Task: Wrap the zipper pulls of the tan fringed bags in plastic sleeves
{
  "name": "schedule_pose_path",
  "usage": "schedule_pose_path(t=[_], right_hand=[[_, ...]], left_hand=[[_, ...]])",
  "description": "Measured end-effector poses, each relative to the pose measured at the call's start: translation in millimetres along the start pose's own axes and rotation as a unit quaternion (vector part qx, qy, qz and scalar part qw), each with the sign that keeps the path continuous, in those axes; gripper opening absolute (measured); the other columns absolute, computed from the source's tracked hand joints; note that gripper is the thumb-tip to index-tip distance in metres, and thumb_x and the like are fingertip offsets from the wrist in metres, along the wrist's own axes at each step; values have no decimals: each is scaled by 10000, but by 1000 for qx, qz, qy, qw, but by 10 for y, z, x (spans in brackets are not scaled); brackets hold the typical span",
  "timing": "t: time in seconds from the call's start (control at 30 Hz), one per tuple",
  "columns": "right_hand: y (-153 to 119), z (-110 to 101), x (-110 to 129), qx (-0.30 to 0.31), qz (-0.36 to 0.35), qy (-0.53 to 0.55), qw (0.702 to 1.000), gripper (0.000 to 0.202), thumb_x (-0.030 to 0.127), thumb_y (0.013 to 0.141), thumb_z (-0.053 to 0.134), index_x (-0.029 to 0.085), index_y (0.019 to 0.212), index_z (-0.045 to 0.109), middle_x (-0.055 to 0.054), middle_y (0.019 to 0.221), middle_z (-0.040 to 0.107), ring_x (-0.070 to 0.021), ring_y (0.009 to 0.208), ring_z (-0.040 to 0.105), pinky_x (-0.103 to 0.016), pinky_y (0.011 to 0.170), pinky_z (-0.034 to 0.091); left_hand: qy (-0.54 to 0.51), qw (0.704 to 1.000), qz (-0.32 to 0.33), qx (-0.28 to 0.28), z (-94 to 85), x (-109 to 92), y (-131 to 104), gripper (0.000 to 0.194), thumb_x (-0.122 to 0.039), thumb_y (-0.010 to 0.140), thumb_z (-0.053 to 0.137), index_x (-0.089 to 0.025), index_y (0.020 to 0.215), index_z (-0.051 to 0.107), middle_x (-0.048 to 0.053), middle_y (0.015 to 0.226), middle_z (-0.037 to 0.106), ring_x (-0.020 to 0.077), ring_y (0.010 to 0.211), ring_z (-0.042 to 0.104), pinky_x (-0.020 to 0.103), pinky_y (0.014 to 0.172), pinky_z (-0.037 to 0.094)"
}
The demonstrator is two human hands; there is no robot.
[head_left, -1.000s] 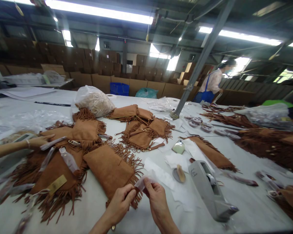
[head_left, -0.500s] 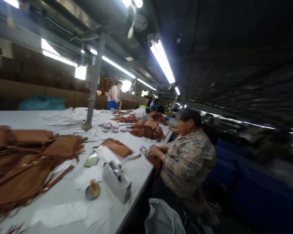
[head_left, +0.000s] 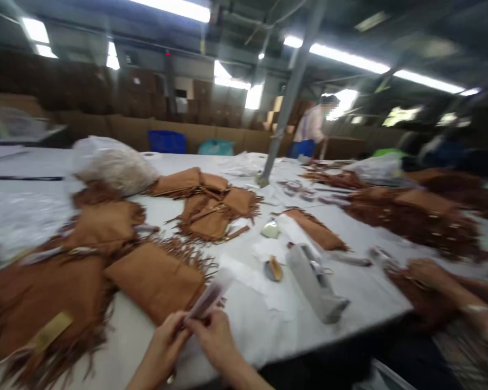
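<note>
Low in the head view, my left hand (head_left: 168, 341) and my right hand (head_left: 215, 333) meet over the table's front part. Their fingers are closed together on a pale, thin strip (head_left: 211, 295), which points up and to the right and is blurred. A brown fringed bag (head_left: 158, 279) lies flat just beyond my left hand. More brown fringed bags (head_left: 49, 303) are heaped to the left. A grey tape dispenser (head_left: 313, 284) stands to the right of my right hand.
A white table (head_left: 244, 336) carries a round tin (head_left: 273, 269), a light green object (head_left: 270, 228), a plastic bag (head_left: 111, 162) and brown bag piles (head_left: 418, 216). A grey post (head_left: 288, 92) rises behind. At right, a co-worker's hands (head_left: 431, 276) touch a brown piece; another person (head_left: 309, 127) stands farther back.
The view has swung left and down. Both my hands and the pale strip have come into view, along with the left part of the table. The seated co-worker has shifted to the right edge.
</note>
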State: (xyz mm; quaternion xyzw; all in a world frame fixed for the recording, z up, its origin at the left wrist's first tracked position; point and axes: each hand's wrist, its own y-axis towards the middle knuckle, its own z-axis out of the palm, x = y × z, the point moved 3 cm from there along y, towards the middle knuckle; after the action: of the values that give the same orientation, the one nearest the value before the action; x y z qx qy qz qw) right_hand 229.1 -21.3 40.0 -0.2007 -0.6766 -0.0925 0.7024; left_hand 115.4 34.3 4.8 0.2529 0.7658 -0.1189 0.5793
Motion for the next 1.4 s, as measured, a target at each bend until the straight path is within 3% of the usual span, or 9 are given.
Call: schedule_pose_path(t=[0.13, 0.43, 0.57, 0.73, 0.87, 0.97, 1.07, 1.2, 1.4], right_hand=[[226, 104, -14, 57, -43, -54, 996, 178, 344, 706, 682, 167, 688, 698, -12, 660, 666, -160, 628, 570, -245, 594, 429], [302, 177, -34, 73, -54, -112, 990, 224, 392, 689, 691, 177, 625, 690, -31, 595, 648, -181, 587, 552, -258, 549, 412], [233, 280, -207, 70, -53, -154, 984, 260, 412, 704, 673, 180, 588, 693, -42, 568, 641, -199, 588, 560, -266, 538, 404], [193, 370, -123, 56, -82, -160, 982, 214, 403, 718, 669, 197, 684, 714, -53, 645, 681, -203, 599, 592, -282, 585, 433], [162, 414, -146, 64, -115, -105, 986, 165, 385, 739, 655, 229, 728, 709, -39, 704, 660, -198, 680, 589, -285, 657, 455], [132, 440, -338, 106, -125, -110, 980, 92, 335, 730, 667, 260, 709, 716, -42, 735, 647, -201, 719, 570, -294, 687, 458], [66, 515, -511, 146, -182, -185, 955, 150, 273, 765, 621, 271, 856, 741, -76, 787, 660, -207, 734, 566, -317, 705, 450], [-74, 667, -581, 218, -252, -221, 917, 271, 202, 817, 513, 252, 982, 721, -110, 842, 677, -216, 801, 591, -336, 750, 460], [-59, 553, -580, 181, -101, -159, 965, 324, 166, 737, 513, 175, 1020, 669, -85, 839, 692, -213, 773, 644, -316, 717, 509]], left_hand=[[98, 995, -16, 11, -427, 73, -245, 203, -305, 782, 622, -210, 960, 645, 79, 1008, 616, 254, 971, 541, 388, 892, 433], [-19, 996, -91, -1, -315, 196, -99, 269, -396, 882, 417, -191, 752, 534, -54, 522, 452, 113, 420, 484, 194, 430, 348], [-22, 994, -101, -29, -298, 249, -123, 256, -370, 873, 422, -184, 735, 532, -60, 466, 462, 107, 381, 485, 182, 400, 341], [-83, 993, -82, -37, -367, 0, -107, 153, -262, 851, 425, -182, 947, 513, -23, 605, 597, 125, 473, 559, 200, 460, 430], [-80, 996, -34, -20, -515, -155, -129, 373, -174, 825, 433, -192, 1197, 413, 7, 752, 672, 151, 671, 630, 241, 642, 489], [-131, 982, -107, -86, -661, -3, -337, 463, -263, 810, 513, -199, 1244, 365, 73, 1021, 652, 161, 763, 654, 283, 721, 512], [-243, 912, -278, -178, -720, 213, -723, 423, -501, 822, 502, -164, 1071, 450, 82, 925, 639, 162, 673, 659, 293, 643, 528], [-367, 854, -366, -51, -547, 284, -1065, 489, -613, 755, 558, -135, 846, 516, 50, 665, 630, 148, 545, 624, 243, 524, 485], [-283, 919, -274, 1, -666, 283, -1142, 392, -506, 753, 624, -138, 864, 550, 4, 658, 628, 48, 379, 465, 151, 374, 276]])
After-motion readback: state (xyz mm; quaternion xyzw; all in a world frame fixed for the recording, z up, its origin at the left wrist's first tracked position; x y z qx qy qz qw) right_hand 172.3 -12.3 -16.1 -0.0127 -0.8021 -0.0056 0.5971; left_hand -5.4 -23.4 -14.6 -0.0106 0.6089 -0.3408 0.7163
